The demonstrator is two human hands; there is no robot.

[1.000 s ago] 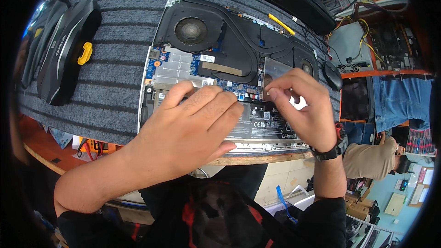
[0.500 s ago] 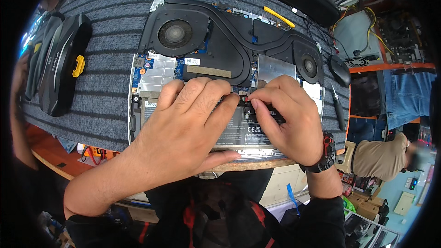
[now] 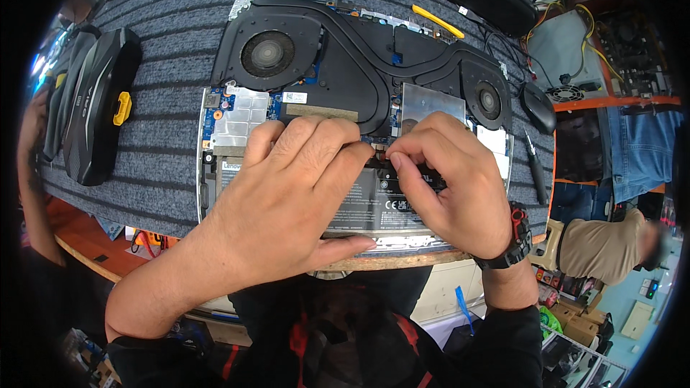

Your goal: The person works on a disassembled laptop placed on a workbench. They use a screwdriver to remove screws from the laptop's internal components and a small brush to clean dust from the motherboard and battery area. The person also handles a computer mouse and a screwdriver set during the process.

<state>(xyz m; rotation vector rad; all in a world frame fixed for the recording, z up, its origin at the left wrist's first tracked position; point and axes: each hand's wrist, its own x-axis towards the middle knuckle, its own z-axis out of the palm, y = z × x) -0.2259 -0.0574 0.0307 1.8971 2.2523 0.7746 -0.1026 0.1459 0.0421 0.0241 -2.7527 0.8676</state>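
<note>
An opened laptop [image 3: 338,72] lies in front of me, its two fans, black heat pipes and blue circuit board bare. Along its near side runs the flat black battery [image 3: 359,208]. My left hand [image 3: 295,179] rests across the battery, fingers bent and thumb stretched apart, its index fingertip beside a small connector [image 3: 379,148] at the board's edge. My right hand [image 3: 453,187] has thumb and index finger closed at the same spot, on the short battery cable [image 3: 382,156]. The fingertips partly hide the cable and connector.
A screwdriver [image 3: 535,169] and a black mouse [image 3: 537,109] lie right of the laptop. Beyond it is a yellow pry tool [image 3: 438,21]. A black case with a yellow clip [image 3: 123,107] stands left on the striped grey mat [image 3: 169,100]. Another person [image 3: 604,248] is at far right.
The whole view has shifted slightly. Both hands stay at the connector, their fingers almost unmoved; less red shows on the cable between the fingertips.
</note>
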